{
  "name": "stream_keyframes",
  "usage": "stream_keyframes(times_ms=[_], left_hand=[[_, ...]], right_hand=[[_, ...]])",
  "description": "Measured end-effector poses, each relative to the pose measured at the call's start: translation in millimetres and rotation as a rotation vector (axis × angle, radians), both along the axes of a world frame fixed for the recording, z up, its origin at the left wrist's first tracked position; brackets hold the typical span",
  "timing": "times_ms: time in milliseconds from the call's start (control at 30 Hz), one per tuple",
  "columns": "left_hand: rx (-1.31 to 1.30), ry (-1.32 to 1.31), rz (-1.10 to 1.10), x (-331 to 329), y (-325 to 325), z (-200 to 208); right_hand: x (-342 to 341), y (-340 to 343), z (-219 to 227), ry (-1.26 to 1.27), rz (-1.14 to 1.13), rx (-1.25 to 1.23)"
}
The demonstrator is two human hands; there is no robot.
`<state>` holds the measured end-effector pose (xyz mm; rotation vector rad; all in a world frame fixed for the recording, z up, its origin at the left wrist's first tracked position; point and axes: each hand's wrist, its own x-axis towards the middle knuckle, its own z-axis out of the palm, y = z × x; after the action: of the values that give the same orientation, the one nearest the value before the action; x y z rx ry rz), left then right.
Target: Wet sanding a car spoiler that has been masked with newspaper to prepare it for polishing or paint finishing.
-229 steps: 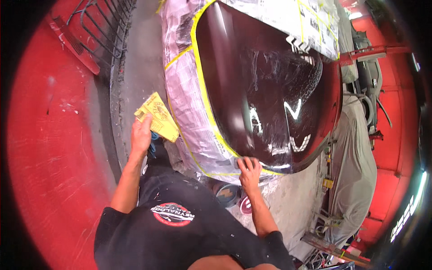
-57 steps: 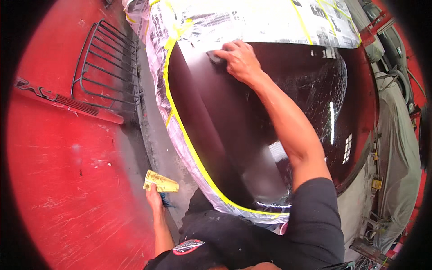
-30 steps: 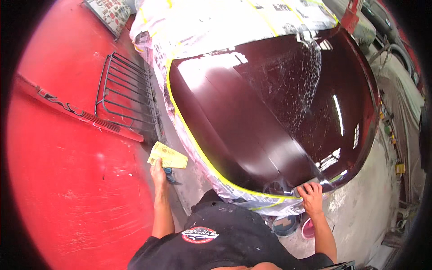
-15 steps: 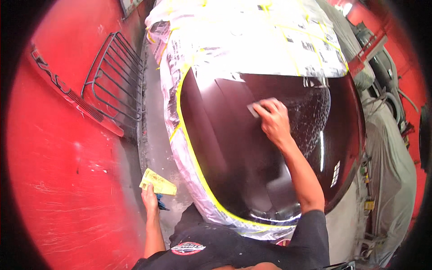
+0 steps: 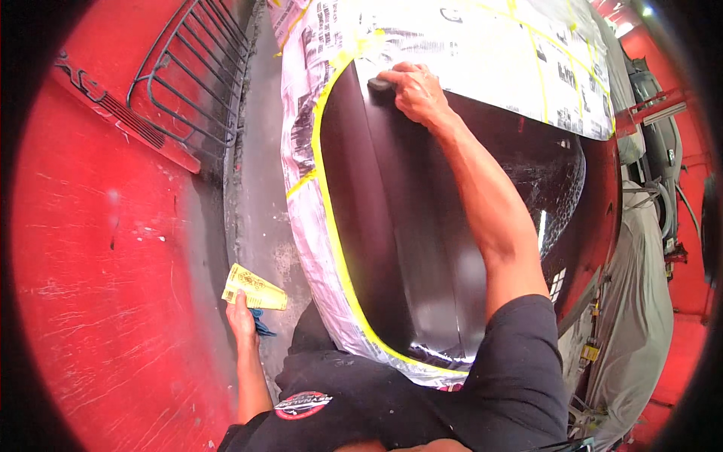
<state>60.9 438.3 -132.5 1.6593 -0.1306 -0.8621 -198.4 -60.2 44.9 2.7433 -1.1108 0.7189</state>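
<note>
My right hand (image 5: 419,92) is closed on a small grey sanding pad (image 5: 382,85), pressed to the dark car hood (image 5: 407,218) at its far left, close to the masking paper's edge. The hood is glossy, with a wet, speckled patch on its right side. Down at the left, away from the hood, my left hand (image 5: 241,320) grips a yellow paper cup (image 5: 256,289), which is tilted on its side. Something blue, like a cloth (image 5: 262,324), hangs below the cup by that hand. The cup's inside is hidden.
Printed masking paper (image 5: 482,56) and yellow tape (image 5: 331,233) border the hood. A black metal rack (image 5: 192,71) and a dark trim piece (image 5: 128,117) stand against the red wall (image 5: 98,264) on the left. Grey sheeting (image 5: 636,301) covers something at the right.
My right hand has moved the sanding pad farther out and to the left across the hood, up to the masking paper. My left hand with the cup has shifted slightly; the view has turned.
</note>
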Motion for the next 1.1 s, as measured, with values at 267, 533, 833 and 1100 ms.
stream_keyframes(times_ms=[267, 533, 833, 1100], left_hand=[[-0.033, -0.041, -0.085, -7.2, -1.5, 21.0], [-0.072, -0.120, -0.246, -26.6, -22.0, 28.2], [-0.173, -0.132, -0.400, -64.3, -34.8, 68.5], [-0.043, -0.096, -0.269, -32.2, -12.0, 33.0]], right_hand=[[-119.4, 202.5, -15.6, 0.107, 0.010, 0.157], [-296.0, 537.8, -96.2, 0.140, -0.392, 0.329], [-308.8, 556.9, -74.9, 0.029, -0.677, 0.315], [-123.2, 293.4, 2.6, -0.211, -0.136, -0.099]])
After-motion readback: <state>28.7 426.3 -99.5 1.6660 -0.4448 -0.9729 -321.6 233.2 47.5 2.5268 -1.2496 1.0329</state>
